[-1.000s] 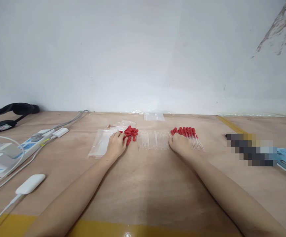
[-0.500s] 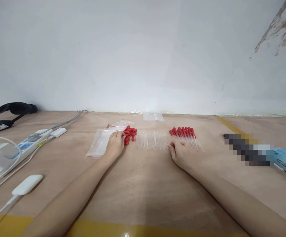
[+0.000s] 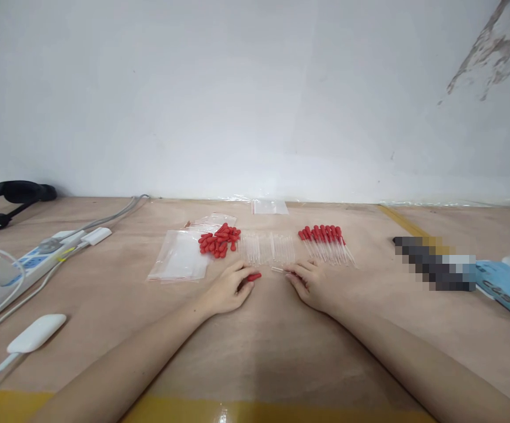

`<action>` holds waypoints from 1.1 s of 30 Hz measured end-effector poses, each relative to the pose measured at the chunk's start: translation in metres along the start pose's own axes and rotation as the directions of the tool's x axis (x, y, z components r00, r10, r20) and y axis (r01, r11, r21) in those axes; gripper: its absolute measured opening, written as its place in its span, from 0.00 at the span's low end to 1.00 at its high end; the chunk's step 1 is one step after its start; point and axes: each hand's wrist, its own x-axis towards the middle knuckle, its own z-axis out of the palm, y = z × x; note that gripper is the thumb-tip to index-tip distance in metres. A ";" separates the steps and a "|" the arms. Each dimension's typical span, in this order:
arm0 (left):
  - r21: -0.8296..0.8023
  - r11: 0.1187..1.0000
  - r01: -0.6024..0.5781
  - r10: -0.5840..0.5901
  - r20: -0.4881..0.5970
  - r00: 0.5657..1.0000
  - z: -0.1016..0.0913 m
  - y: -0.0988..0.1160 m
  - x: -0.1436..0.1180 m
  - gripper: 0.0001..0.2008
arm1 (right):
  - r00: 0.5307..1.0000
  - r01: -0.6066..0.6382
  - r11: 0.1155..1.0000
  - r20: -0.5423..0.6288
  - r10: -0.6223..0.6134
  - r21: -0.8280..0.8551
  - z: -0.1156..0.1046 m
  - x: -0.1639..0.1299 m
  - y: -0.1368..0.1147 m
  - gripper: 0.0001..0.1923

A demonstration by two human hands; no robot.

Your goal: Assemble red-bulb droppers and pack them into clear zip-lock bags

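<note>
Just in front of the row of clear tubes (image 3: pixel 255 249), the left hand (image 3: pixel 230 288) grasps a red bulb (image 3: pixel 254 277) by the row's left part and the right hand (image 3: pixel 313 284) pinches a single tube (image 3: pixel 277 269) by its right, both long axes roughly crosswise, ends facing, apart.

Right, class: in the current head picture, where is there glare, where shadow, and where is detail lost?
Head view: glare glints on the yellow strip at the bottom edge; head view: shadow darkens the table along the right forearm; head view: the clear tubes blend together, and pixel blocks mask the dark object at right.
</note>
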 end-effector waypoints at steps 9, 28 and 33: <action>-0.197 0.965 0.173 -0.197 -0.110 0.974 0.016 0.007 0.008 0.07 | 0.997 -0.061 0.992 0.055 0.056 0.109 -0.002 0.003 -0.015 0.11; -0.491 0.850 0.191 -0.247 -0.050 0.968 0.021 0.003 0.004 0.07 | 0.992 0.003 0.978 0.122 -0.029 0.208 -0.004 0.007 -0.020 0.09; -0.468 0.860 0.201 -0.217 0.020 0.976 0.019 0.007 -0.001 0.09 | 0.985 0.051 0.990 0.157 -0.071 0.129 -0.009 0.006 -0.018 0.10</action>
